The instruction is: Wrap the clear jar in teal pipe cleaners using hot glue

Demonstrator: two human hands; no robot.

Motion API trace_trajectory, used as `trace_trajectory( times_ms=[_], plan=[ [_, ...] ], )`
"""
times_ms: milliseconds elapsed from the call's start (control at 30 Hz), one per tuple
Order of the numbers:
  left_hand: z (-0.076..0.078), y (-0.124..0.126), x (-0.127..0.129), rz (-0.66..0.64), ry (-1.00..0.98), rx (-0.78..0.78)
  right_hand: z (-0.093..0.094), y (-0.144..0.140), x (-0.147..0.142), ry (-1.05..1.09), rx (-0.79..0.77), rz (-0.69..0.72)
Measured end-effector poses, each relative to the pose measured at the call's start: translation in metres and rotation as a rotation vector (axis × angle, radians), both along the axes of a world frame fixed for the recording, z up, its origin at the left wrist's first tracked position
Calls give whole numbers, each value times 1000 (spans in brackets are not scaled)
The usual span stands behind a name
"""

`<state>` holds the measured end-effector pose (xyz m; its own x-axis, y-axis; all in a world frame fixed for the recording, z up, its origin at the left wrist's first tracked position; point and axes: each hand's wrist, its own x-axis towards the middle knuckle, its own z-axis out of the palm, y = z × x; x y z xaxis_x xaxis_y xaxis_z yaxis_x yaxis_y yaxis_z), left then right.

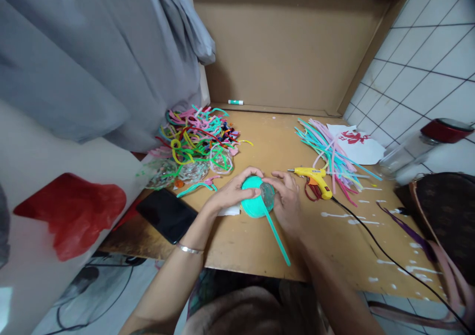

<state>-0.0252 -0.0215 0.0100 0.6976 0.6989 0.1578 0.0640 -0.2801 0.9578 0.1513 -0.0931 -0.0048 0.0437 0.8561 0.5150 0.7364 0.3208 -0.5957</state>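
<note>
head view: a teal coiled disc (253,202) is being held low over the middle of the wooden table (260,246), near its front edge, and is being gripped from both sides. the left hand (233,192) is being curled around the disc's left rim, with the fingers pressed over its top edge, while the right hand (287,201) is being closed against its right side, where a small clear round piece (267,195) is being pinched against the coil. a loose teal strip (276,236) is being left trailing from the disc toward the table's front edge. a silver bangle (189,249) is being worn on the left wrist. a yellow glue gun (315,179) is being rested just right of the right hand, on top of red-handled scissors (308,191), with its black cord (389,261) running off to the right. straight coloured strips (334,157) are being kept in a fan behind the gun, and a tangled pile of coloured strips (196,137) is being kept behind the left hand. a black phone (166,215) is being left lying flat at the table's left edge. a glass jar with a red lid (426,147) is being seen lying at the far right.
</note>
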Motion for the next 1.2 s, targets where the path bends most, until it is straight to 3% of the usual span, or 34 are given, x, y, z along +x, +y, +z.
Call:
trace_trajectory(
  times_ms=[367, 867, 1200],
  plan=[
    [0, -5, 9, 104, -116, 81, 0, 1, 1, -23, 5, -13],
    [1, -4, 11, 94, -101, 100, 0, 1, 0, -4, -2, -28],
    [-6, -1, 11, 103, -117, 165, 0, 2, 3, -23, -12, -41]
  ],
)
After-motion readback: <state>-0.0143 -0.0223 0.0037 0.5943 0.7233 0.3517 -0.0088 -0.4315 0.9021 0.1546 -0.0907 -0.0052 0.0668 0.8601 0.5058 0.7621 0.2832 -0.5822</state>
